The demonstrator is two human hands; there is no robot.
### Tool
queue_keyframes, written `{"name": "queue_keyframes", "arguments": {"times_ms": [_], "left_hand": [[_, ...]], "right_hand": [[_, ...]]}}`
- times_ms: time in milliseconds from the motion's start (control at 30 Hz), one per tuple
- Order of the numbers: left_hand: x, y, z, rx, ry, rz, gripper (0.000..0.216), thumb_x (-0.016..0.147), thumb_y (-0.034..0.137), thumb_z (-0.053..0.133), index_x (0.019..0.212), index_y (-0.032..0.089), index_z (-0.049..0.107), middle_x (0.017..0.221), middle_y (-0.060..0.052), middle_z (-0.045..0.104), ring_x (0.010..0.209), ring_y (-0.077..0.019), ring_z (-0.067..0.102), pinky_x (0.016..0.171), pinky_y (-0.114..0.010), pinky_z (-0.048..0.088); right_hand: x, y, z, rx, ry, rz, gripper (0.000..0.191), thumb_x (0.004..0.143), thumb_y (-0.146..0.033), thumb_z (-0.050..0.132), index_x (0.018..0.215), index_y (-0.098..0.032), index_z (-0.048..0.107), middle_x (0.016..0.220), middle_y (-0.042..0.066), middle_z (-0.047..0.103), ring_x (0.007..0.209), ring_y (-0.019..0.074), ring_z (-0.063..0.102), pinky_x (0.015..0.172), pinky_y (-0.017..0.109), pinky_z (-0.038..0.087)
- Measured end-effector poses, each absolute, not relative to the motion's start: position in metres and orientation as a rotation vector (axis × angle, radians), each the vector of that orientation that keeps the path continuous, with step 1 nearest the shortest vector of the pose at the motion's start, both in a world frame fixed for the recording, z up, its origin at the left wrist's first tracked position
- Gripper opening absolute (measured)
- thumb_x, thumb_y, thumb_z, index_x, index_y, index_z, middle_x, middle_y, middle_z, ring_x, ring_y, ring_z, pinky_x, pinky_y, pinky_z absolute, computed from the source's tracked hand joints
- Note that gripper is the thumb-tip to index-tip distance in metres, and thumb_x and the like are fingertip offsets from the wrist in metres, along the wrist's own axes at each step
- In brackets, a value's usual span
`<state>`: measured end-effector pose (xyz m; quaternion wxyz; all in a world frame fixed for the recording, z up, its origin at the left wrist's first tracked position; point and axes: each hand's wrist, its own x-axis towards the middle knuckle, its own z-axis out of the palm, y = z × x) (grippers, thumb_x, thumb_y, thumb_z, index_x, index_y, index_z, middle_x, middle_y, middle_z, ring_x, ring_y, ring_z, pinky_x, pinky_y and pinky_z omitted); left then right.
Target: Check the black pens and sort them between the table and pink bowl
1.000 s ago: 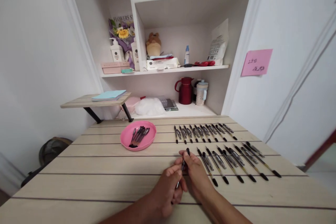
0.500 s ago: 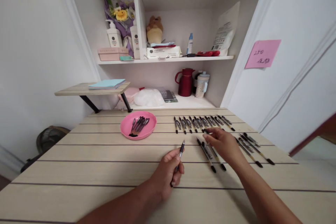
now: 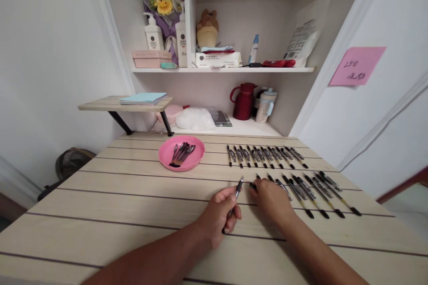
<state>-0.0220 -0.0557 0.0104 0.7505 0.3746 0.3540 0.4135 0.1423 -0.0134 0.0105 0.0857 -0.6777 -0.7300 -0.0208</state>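
Observation:
My left hand (image 3: 219, 213) is closed round a black pen (image 3: 235, 196), held slanted with its tip pointing up and away from me. Just to its right, my right hand (image 3: 272, 200) rests low over the left end of the near row of pens (image 3: 314, 193), fingers curled together. A small black piece (image 3: 253, 185) shows at its fingertips; whether it is held or lies on the table is unclear. A second row of pens (image 3: 264, 156) lies farther back. The pink bowl (image 3: 182, 164) holds several more pens.
The slatted wooden table (image 3: 117, 200) meets a white shelf unit at the back, where a red jug (image 3: 244, 102) and a cup (image 3: 266, 106) stand. A small raised shelf (image 3: 123, 106) with a blue notebook juts out at the left. A pink note (image 3: 356, 66) hangs on the right wall.
My right hand left the pen's top, reached out to the far row, then came back beside my left hand. The left hand kept the pen. The view shifted slightly.

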Motion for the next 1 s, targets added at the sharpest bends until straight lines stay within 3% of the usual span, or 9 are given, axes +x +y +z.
{"name": "queue_keyframes", "arguments": {"times_ms": [200,333,400,500,600,833,1000], "left_hand": [[-0.02,-0.055,0.008,0.795,0.765,0.908,0.036,0.074,0.039,0.054,0.099,0.014,0.05,0.055,0.005,0.05,0.031,-0.0026,0.033,0.034,-0.018,0.02],[-0.019,-0.056,0.007,0.734,0.736,0.912,0.03,0.072,0.039,0.056,0.09,0.016,0.049,0.062,0.003,0.052,0.039,-0.005,0.044,0.038,-0.018,0.029],[-0.019,-0.056,0.008,0.709,0.711,0.911,0.029,0.07,0.037,0.059,0.087,0.016,0.049,0.066,0.002,0.052,0.045,-0.0067,0.049,0.041,-0.019,0.033],[-0.019,-0.057,0.01,0.699,0.679,0.889,0.027,0.069,0.034,0.061,0.085,0.016,0.049,0.067,0.002,0.051,0.051,-0.008,0.052,0.044,-0.019,0.036],[-0.019,-0.058,0.012,0.721,0.68,0.864,0.025,0.069,0.031,0.061,0.085,0.016,0.048,0.067,0.002,0.051,0.049,-0.0072,0.05,0.043,-0.019,0.036],[-0.019,-0.058,0.008,0.812,0.735,0.875,0.024,0.067,0.024,0.061,0.082,0.018,0.044,0.063,0.005,0.05,0.038,-0.0036,0.043,0.034,-0.016,0.026],[-0.019,-0.056,0.006,0.808,0.675,0.84,0.026,0.073,0.037,0.056,0.087,0.017,0.047,0.059,0.005,0.051,0.032,-0.0039,0.04,0.032,-0.017,0.024]], "right_hand": [[0.164,-0.01,0.032,-2.097,-2.029,-0.109,0.033,0.084,-0.033,0.034,0.071,-0.019,0.061,0.071,0.011,0.064,0.065,0.0207,0.059,0.054,0.028,0.031],[0.187,-0.007,0.043,-2.071,-1.833,-0.054,0.033,0.081,-0.037,0.036,0.068,-0.02,0.061,0.065,0.009,0.063,0.06,0.0197,0.056,0.052,0.027,0.03],[0.186,-0.009,0.045,-1.979,-1.744,0.136,0.031,0.079,-0.041,0.04,0.066,-0.02,0.06,0.06,0.007,0.062,0.056,0.0179,0.053,0.05,0.027,0.03],[0.167,-0.018,0.045,-1.677,-1.576,0.737,0.034,0.075,-0.049,0.044,0.064,-0.019,0.057,0.055,0.002,0.058,0.047,0.0131,0.047,0.047,0.025,0.031],[0.141,-0.026,0.044,-1.387,-1.378,1.182,0.034,0.069,-0.052,0.054,0.065,-0.018,0.056,0.06,0.0,0.058,0.048,0.0103,0.046,0.047,0.023,0.031],[0.123,-0.026,0.03,-1.26,-1.202,1.196,0.031,0.062,-0.046,0.065,0.058,-0.017,0.055,0.05,-0.003,0.051,0.047,0.0078,0.037,0.049,0.022,0.029],[0.124,-0.025,0.025,-1.169,-1.11,1.288,0.031,0.062,-0.045,0.066,0.067,-0.015,0.06,0.056,-0.001,0.054,0.05,0.0091,0.042,0.052,0.023,0.032]]}}
